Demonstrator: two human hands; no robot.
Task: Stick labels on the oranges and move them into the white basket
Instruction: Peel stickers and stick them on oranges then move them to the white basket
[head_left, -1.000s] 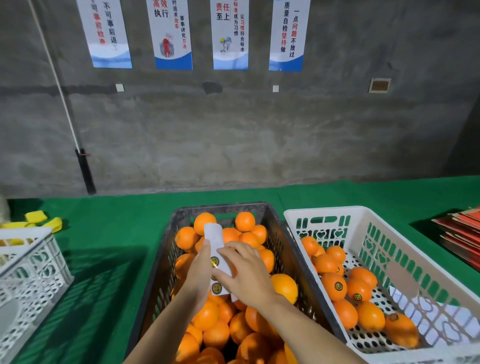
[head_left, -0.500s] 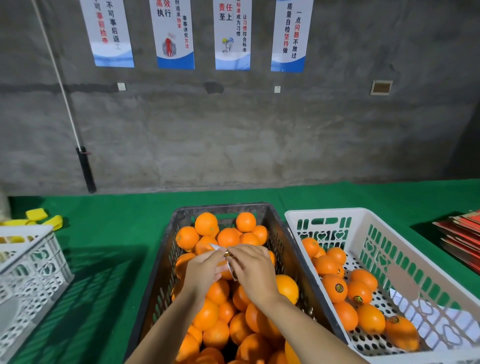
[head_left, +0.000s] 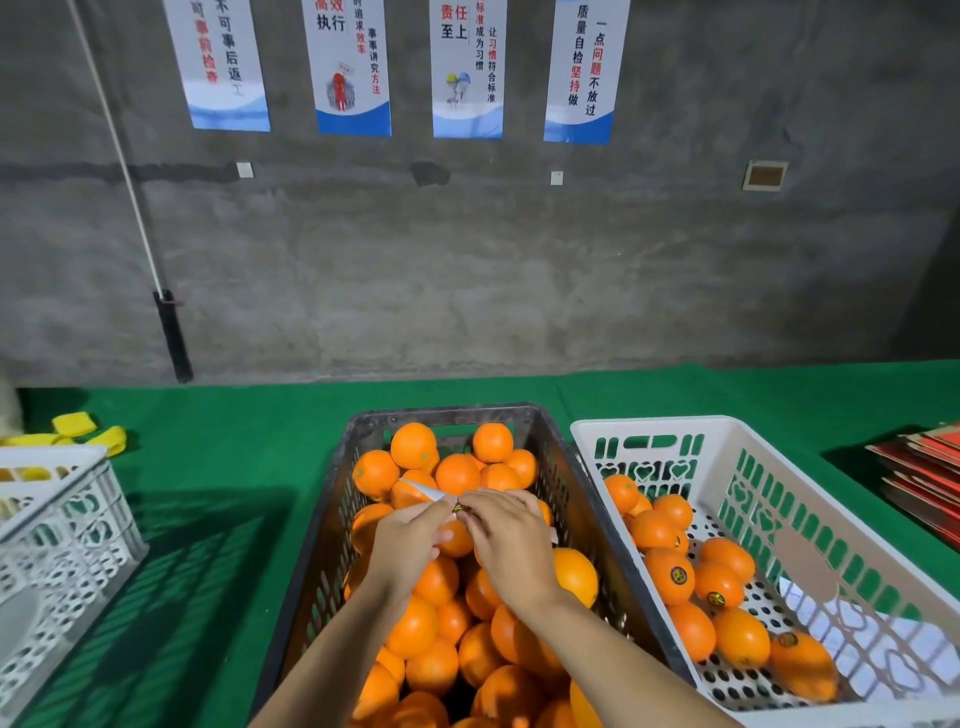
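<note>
Over the dark crate (head_left: 582, 499), full of unlabelled oranges (head_left: 431, 582): left hand (head_left: 402, 540) pinching a white label strip (head_left: 418, 488), right hand (head_left: 511, 535) pinching a small label (head_left: 458, 508) at the strip's end. Both hands close together, fingertips nearly touching. Just right of the crate, on the green bench (head_left: 234, 467): the white basket (head_left: 810, 499), holding labelled oranges (head_left: 670, 574). Far left, another white crate (head_left: 57, 525) and yellow pieces (head_left: 93, 436). Far right, red cardboard stack (head_left: 924, 478).
</note>
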